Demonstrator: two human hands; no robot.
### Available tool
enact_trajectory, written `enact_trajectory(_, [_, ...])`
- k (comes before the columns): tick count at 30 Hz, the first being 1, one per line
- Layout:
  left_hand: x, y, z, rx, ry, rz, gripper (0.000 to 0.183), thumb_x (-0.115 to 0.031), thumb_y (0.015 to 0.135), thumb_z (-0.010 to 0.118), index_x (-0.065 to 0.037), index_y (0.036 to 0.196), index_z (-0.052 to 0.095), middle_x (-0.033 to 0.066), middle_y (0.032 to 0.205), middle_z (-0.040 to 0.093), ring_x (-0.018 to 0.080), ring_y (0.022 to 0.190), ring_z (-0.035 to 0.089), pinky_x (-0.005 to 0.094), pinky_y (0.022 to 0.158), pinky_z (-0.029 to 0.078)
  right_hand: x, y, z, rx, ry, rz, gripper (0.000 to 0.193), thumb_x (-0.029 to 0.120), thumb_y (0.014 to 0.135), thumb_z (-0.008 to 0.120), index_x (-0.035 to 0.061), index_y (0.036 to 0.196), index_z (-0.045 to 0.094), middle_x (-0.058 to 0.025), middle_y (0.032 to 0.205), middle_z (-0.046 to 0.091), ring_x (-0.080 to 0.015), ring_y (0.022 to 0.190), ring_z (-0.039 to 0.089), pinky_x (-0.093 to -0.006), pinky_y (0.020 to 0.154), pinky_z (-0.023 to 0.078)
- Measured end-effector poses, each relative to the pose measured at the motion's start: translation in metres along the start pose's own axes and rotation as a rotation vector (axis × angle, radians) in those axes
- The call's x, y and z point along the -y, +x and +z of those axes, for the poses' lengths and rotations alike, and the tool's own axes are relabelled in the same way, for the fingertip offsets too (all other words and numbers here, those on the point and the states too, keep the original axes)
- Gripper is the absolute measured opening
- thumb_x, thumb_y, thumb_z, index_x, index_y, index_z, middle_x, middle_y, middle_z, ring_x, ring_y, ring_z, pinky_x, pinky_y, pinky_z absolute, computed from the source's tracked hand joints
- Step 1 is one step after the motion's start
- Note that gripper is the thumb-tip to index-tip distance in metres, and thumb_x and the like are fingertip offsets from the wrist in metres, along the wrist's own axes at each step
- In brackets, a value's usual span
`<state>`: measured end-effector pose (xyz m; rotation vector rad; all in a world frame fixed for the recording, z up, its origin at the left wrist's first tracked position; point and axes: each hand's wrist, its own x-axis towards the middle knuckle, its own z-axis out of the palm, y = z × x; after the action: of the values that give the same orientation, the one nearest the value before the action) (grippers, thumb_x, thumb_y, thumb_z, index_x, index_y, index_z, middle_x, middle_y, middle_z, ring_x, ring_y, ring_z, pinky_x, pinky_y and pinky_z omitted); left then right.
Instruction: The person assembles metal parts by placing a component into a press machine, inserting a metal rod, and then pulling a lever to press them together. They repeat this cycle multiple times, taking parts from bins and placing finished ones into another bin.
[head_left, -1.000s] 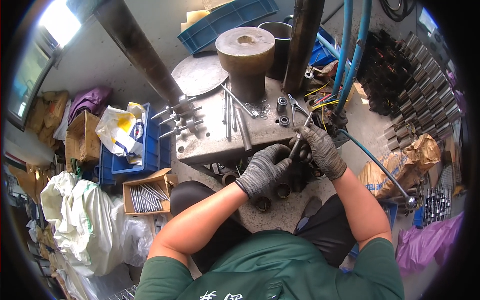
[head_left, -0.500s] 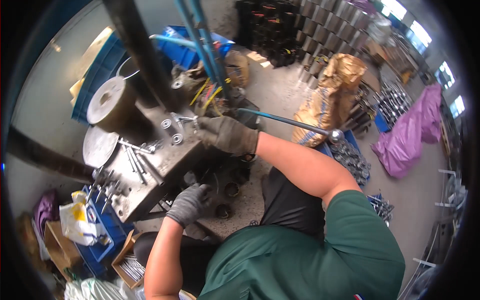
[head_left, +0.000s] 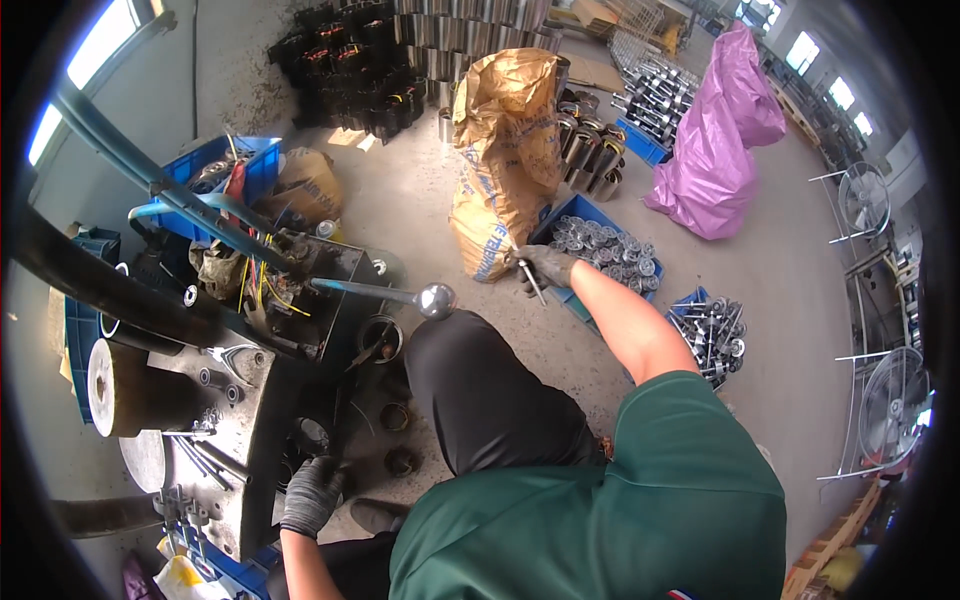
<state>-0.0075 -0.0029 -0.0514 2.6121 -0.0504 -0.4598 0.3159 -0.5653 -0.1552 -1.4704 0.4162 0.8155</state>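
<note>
My right hand [head_left: 548, 266], in a dark grey work glove, is closed around a thin metal shaft [head_left: 535, 284] whose ends stick out past the fingers. It is between a tall brown paper sack [head_left: 505, 165] and a blue crate of round metal parts [head_left: 605, 245]. Down by the near side of the metal workbench [head_left: 262, 440] is my left hand [head_left: 313, 497], in a grey knit glove with its fingers curled in. What those fingers hold, if anything, is hidden.
A lever with a ball end [head_left: 434, 300] juts from the press toward my knee. On the bench lie loose rods [head_left: 205, 460] beside a thick metal cylinder [head_left: 108, 388]. Shafts with discs [head_left: 708, 335] fill a crate at right; a purple sack [head_left: 710, 150] stands behind.
My right hand has swung from the bench top out to the right, beside the crate, with a shaft in it. The view has turned right. My left hand stays low by the bench.
</note>
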Motion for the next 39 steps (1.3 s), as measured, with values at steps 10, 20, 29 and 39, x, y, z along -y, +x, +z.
enact_trajectory(10, [0.023, 0.01, 0.035, 0.243, 0.089, -0.085, 0.029, -0.028, 0.096, 0.071, -0.01, 0.118, 0.072, 0.0217, 0.109, 0.072, 0.0446, 0.103, 0.067, 0.0543, 0.09, 0.054, -0.114, -0.079, -0.29, -1.022, -0.899, -0.001, 0.041, 0.023, 0.088, 0.075, 0.0125, 0.128, 0.074, -0.019, 0.118, 0.076, -0.0314, 0.105, 0.076, -0.0431, 0.09, 0.061])
enact_trajectory(20, [0.057, 0.001, 0.056, 0.225, -0.021, -0.169, 0.033, -0.018, 0.092, 0.071, -0.008, 0.123, 0.072, 0.0211, 0.111, 0.075, 0.0416, 0.104, 0.07, 0.048, 0.091, 0.057, -0.057, -0.053, -0.285, -0.99, -1.076, 0.274, 0.035, 0.016, 0.093, 0.066, 0.0146, 0.127, 0.075, -0.0189, 0.13, 0.072, -0.0387, 0.12, 0.07, -0.0504, 0.1, 0.057])
enact_trajectory(29, [0.078, -0.006, 0.07, 0.239, -0.003, -0.276, 0.025, -0.018, 0.091, 0.072, -0.007, 0.113, 0.073, 0.0218, 0.107, 0.075, 0.0431, 0.101, 0.071, 0.0502, 0.087, 0.057, -0.008, -0.018, -0.268, -0.7, -1.712, 0.457, 0.03, 0.016, 0.096, 0.066, 0.0161, 0.123, 0.08, -0.0112, 0.127, 0.076, -0.0323, 0.121, 0.072, -0.0543, 0.099, 0.057])
enact_trajectory(39, [0.075, -0.006, 0.07, 0.256, 0.008, -0.268, 0.027, -0.019, 0.092, 0.07, -0.006, 0.115, 0.073, 0.0236, 0.109, 0.075, 0.0446, 0.104, 0.07, 0.0501, 0.088, 0.057, -0.019, 0.011, -0.265, -0.697, -1.786, 0.486, 0.039, 0.027, 0.097, 0.066, 0.016, 0.135, 0.072, -0.007, 0.136, 0.073, -0.0308, 0.124, 0.07, -0.061, 0.1, 0.052])
